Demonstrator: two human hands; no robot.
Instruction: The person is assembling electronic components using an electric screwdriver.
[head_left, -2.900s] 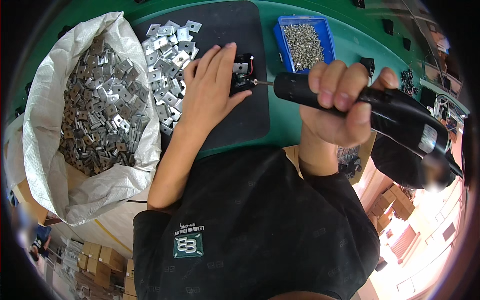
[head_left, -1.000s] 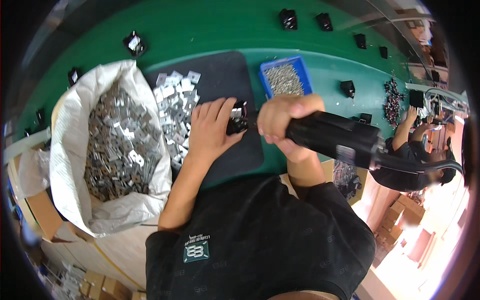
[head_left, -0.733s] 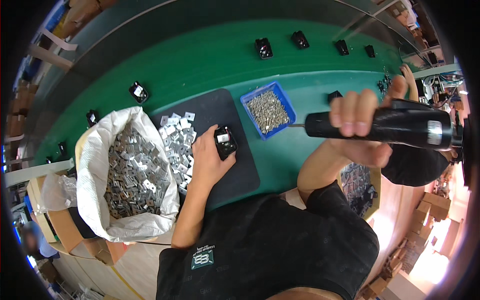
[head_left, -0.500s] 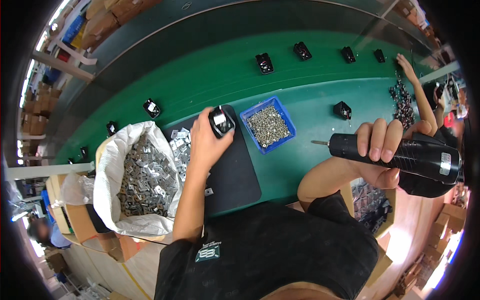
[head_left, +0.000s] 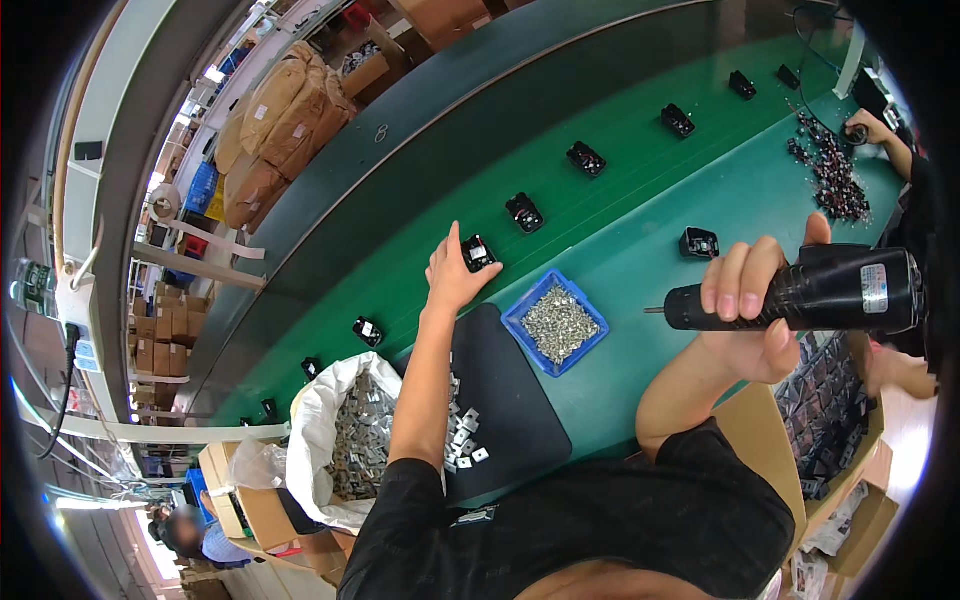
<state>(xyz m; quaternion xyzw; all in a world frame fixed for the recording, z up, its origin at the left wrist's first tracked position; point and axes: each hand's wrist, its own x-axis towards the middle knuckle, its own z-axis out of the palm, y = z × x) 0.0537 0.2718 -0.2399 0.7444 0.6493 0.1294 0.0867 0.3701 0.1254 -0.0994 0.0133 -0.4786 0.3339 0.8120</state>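
My left hand (head_left: 455, 275) is at the green belt, its thumb and fingers around the sides of a small black plastic housing (head_left: 478, 254) with pale and metal parts inside. My index finger points up along its left side. My right hand (head_left: 750, 300) is closed around a black electric screwdriver (head_left: 840, 290), held over the bench with its bit (head_left: 655, 310) pointing left. Between my hands stands a blue tray (head_left: 515, 325) of small screws (head_left: 560, 322). Another black housing (head_left: 699, 243) rests on the bench behind the screwdriver.
More black housings (head_left: 523, 212) lie along the belt (head_left: 420, 290). A white sack (head_left: 310, 440) of metal plates stands left, beside a dark mat (head_left: 510, 400) with loose plates (head_left: 465, 440). At right are a parts heap (head_left: 835, 175), a co-worker's hand (head_left: 870, 128) and a carton (head_left: 745, 430).
My left hand has carried the housing from above the mat out to the belt. The view has turned and shifted. The screwdriver stays in my right hand, bit still pointing left.
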